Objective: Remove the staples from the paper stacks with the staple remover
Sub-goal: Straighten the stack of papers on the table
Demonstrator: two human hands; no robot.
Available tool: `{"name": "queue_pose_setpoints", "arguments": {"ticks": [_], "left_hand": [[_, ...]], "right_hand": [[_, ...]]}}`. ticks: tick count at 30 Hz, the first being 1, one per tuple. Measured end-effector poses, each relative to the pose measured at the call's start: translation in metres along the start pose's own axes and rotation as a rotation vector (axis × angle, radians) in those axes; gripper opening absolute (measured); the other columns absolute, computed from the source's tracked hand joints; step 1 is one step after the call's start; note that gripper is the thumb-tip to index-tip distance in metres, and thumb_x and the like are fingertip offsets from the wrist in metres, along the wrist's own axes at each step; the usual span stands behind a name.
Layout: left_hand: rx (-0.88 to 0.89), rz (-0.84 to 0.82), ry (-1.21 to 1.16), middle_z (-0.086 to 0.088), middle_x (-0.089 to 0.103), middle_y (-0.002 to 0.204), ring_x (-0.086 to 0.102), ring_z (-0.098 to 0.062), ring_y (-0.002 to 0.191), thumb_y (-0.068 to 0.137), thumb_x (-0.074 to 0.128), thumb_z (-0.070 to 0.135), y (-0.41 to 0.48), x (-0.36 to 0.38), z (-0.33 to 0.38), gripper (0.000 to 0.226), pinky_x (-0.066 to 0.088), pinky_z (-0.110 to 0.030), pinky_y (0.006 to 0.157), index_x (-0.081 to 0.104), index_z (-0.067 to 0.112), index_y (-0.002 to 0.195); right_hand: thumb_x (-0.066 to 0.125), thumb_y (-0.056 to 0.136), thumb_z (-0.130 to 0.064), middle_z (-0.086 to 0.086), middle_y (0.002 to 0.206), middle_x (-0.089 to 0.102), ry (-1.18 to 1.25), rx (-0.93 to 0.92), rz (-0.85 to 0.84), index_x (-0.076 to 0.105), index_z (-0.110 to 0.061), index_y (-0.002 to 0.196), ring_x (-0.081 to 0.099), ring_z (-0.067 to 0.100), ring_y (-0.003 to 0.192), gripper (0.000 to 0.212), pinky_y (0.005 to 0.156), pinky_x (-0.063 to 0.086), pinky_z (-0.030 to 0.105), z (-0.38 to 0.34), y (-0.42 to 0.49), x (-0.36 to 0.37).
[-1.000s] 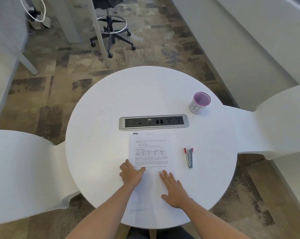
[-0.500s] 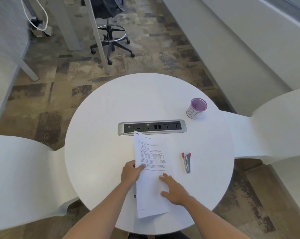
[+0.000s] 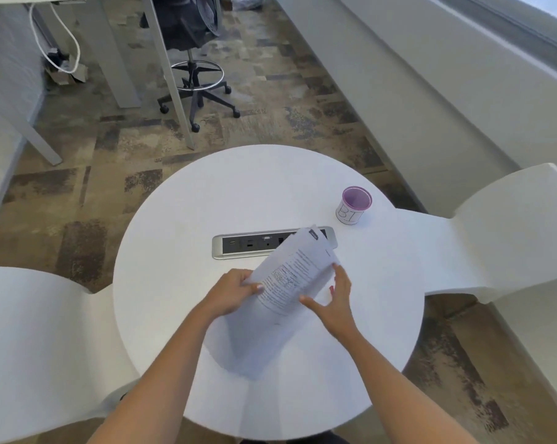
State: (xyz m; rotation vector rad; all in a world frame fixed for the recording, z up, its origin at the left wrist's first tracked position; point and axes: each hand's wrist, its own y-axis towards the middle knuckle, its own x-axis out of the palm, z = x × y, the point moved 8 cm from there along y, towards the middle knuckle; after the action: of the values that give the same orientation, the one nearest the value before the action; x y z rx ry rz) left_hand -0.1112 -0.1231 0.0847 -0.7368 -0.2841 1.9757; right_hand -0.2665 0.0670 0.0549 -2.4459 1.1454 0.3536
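Note:
My left hand (image 3: pixel 235 293) grips a stapled paper stack (image 3: pixel 293 270) by its left edge and holds it curled and tilted above the round white table (image 3: pixel 174 219). Its printed side faces me and its top corner reaches over the power strip (image 3: pixel 248 245). With fingers spread, my right hand (image 3: pixel 333 302) rests its thumb and fingertips against the stack's lower right edge. Only a small red bit of the staple remover (image 3: pixel 331 288) shows behind my right fingers. Below the stack a greyish patch (image 3: pixel 254 344) lies on the table; I cannot tell whether it is paper or shadow.
A purple-rimmed cup (image 3: pixel 354 203) marked B1 stands at the table's right rear. White moulded seats flank the table on the left (image 3: pixel 30 331) and right (image 3: pixel 511 235). A black office chair (image 3: pixel 194 75) and desk legs stand on the carpet beyond.
The paper stack has come up off the table and swung to the right in my left hand. My right hand moved from pressing the sheet to the stack's right edge, covering the staple remover.

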Motion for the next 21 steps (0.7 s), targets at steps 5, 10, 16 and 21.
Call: {"name": "queue_pose_setpoints", "arguments": {"ticks": [5,10,16,21], "left_hand": [[0.076,-0.132,0.165,0.000,0.070,0.076,0.063,-0.021,0.071,0.087,0.069,0.031,-0.007,-0.008,0.029,0.021,0.046,-0.034,0.071,0.066,0.013,0.077],[0.071,0.005,0.318,0.014,0.072,0.097,0.066,-0.014,0.091,0.085,0.070,0.040,-0.004,-0.021,0.029,0.008,0.047,-0.033,0.079,0.071,0.036,0.092],[0.144,0.241,0.475,0.004,0.074,0.099,0.063,-0.022,0.084,0.087,0.069,0.044,0.010,-0.012,0.021,0.020,0.039,-0.027,0.070,0.069,0.034,0.104],[0.210,0.294,0.644,0.002,0.061,0.131,0.051,-0.023,0.120,0.090,0.066,0.035,0.024,0.008,0.007,0.049,0.034,-0.039,0.100,0.050,0.027,0.136]], "right_hand": [[0.082,0.074,-0.040,-0.027,0.124,0.059,0.163,-0.035,-0.014,0.056,-0.030,0.126,0.056,0.002,0.116,0.059,0.100,0.046,0.028,-0.031,0.006,-0.032],[0.072,0.086,-0.018,0.004,0.099,0.076,0.326,0.050,-0.101,0.073,-0.012,0.095,0.073,0.020,0.092,0.011,0.071,0.057,0.021,-0.018,-0.009,-0.037],[0.068,0.090,-0.016,0.001,0.097,0.075,0.168,0.144,-0.003,0.072,-0.020,0.102,0.070,0.022,0.094,0.013,0.082,0.058,0.034,0.018,-0.012,-0.023],[0.066,0.090,-0.019,-0.004,0.089,0.073,0.018,0.245,0.017,0.070,-0.018,0.104,0.067,0.021,0.086,0.014,0.081,0.056,0.036,0.045,-0.006,-0.010]]}}
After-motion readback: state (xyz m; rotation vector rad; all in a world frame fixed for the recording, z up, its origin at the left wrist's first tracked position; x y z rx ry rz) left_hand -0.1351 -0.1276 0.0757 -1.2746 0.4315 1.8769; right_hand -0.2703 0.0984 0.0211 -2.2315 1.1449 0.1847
